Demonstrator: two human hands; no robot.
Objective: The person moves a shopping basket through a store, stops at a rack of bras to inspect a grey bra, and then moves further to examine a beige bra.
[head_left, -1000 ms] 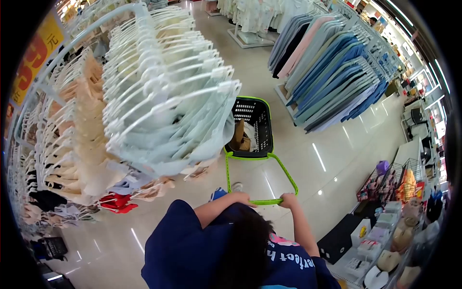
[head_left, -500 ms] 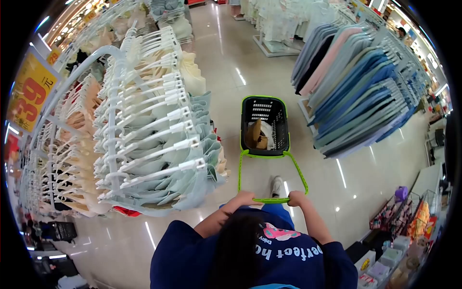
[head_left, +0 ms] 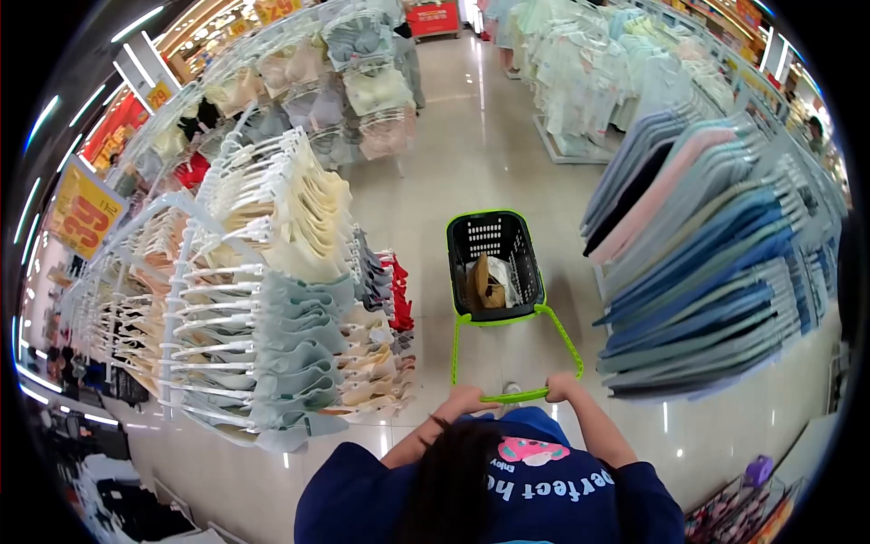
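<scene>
My left hand (head_left: 466,398) is wrapped round the left end of the lime-green handle (head_left: 515,396). Round the handle's right end, my right hand (head_left: 561,387) is closed too. The handle joins a black shopping basket (head_left: 535,281) with a green rim, out in front of my body near the floor. Inside the basket lie a brown item (head_left: 489,282) and some white material (head_left: 508,281), whose kinds I cannot make out. One shoe (head_left: 514,388) shows partly behind the handle.
Bras on white hangers (head_left: 304,344) fill a rack close on the left, under a yellow price sign (head_left: 86,210). To the right hang blue, grey and pink garments (head_left: 707,263). Pale clothes (head_left: 580,86) stand further off. A tiled aisle (head_left: 444,136) runs between them.
The view has tilted up and moved forward, showing more of the aisle ahead. The basket sits lower in view, and the racks have shifted down. Both hands keep their grip on the handle.
</scene>
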